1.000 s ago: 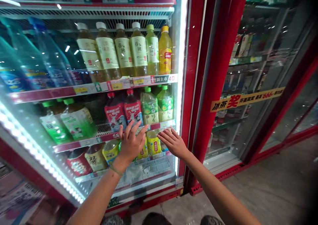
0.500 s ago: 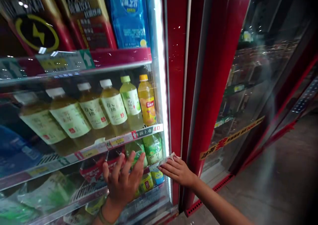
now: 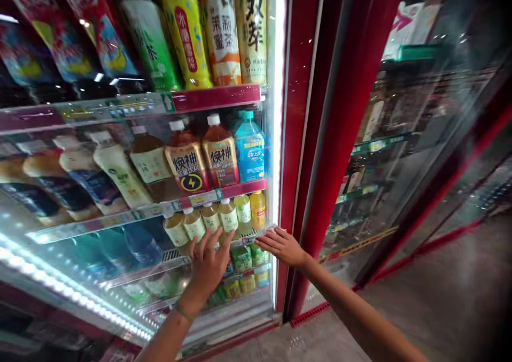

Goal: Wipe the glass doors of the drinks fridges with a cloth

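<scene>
The glass door [image 3: 80,202] of the cooler is right in front of me, and both my hands lie on its lower right part. My left hand [image 3: 210,260] is open wide with the fingers spread and the palm flat on the pane. It has a thin band [image 3: 184,313] at the wrist. My right hand [image 3: 284,246] is just to the right of it, near the door's lit edge [image 3: 277,138], also open, with the fingers stretched out close together. Something pale shows at its fingertips, but I cannot tell what it is.

Behind the glass, just above my hands, stands a row of small tea bottles [image 3: 212,218] with an orange bottle [image 3: 258,208] at its right end. One shelf up are two brown bottles [image 3: 220,151] and a blue bottle [image 3: 248,146]. Taller bottles [image 3: 186,31] line the top shelf. To the right of the red frame [image 3: 296,111] is a second glass door [image 3: 400,138], darker, and grey floor [image 3: 440,298] runs along the near right.
</scene>
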`<state>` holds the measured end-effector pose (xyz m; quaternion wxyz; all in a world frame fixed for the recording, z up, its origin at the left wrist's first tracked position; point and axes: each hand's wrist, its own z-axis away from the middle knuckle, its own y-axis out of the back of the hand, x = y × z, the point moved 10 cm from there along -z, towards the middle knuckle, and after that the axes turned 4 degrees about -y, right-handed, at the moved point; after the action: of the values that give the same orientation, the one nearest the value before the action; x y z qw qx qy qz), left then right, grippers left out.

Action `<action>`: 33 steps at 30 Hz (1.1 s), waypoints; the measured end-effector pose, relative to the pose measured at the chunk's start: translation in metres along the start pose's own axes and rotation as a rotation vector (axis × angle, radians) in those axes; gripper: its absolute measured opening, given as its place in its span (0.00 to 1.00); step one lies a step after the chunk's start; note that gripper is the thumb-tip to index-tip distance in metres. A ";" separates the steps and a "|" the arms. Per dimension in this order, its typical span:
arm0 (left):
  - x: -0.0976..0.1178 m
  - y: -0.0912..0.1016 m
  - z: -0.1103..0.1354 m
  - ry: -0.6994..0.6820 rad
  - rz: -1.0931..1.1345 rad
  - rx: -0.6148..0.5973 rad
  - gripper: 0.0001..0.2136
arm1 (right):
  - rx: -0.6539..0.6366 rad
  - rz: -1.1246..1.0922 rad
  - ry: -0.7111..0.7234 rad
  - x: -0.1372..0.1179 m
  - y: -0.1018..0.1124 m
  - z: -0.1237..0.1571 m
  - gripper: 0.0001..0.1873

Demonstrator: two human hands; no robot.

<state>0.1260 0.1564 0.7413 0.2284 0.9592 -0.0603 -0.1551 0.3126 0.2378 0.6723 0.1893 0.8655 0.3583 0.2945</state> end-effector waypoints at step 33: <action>-0.047 0.048 -0.140 -0.173 -0.045 0.218 0.31 | 0.165 0.086 -0.348 0.088 0.094 -0.176 0.41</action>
<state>0.1251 0.1815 0.8943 0.1135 0.9624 -0.0746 -0.2351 0.2969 0.2603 0.8887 0.1640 0.9304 0.3057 0.1180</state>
